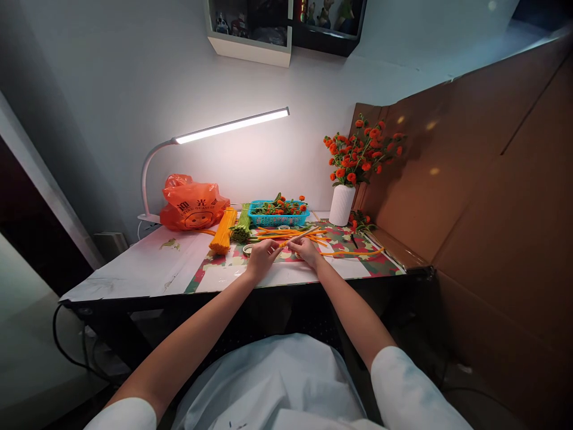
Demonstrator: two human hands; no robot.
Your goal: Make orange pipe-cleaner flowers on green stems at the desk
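Near the front of the table, my left hand (262, 259) is closed, its fingertips pinching an orange pipe cleaner (283, 243). My right hand (305, 251) meets it from the other side, thumb and fingers closed on a thin pale stick (308, 232) that points up to the right. The orange piece lies between both sets of fingertips; how it runs round the stick is too small to tell. Loose orange pipe cleaners (317, 237) are spread just behind my hands. A roll of tape (248, 249) sits beside my left hand.
Behind are an orange pipe cleaner bundle (224, 232), a green bundle (242, 223), and a blue basket (278, 220) of orange flowers. A white vase (342, 205) with flowers stands right, by a cardboard wall (483, 179). An orange bag (194, 203) and a lit lamp (233, 126) are left.
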